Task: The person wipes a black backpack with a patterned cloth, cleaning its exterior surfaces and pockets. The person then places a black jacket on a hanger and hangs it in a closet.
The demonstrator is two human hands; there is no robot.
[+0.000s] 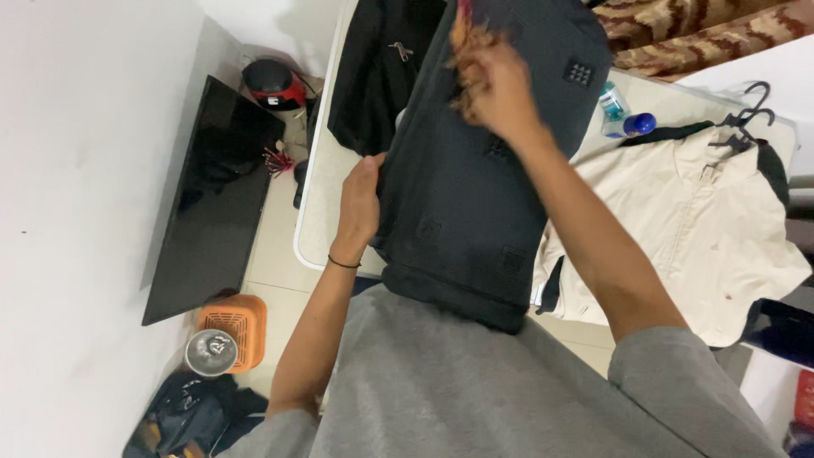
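Head view: left hand [360,199] pinches the left edge of a dark garment [475,195], fingers closed on the cloth. Right hand [496,85] presses on its upper part; its grip cannot be told through blur. Garment hangs over the white tabletop [318,203], beside a cream shirt [687,220] on hangers [746,110].

Black garment [475,187], cream shirt [678,220]

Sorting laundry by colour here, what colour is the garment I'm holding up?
The garment is dark charcoal, nearly black, shown in the head view.
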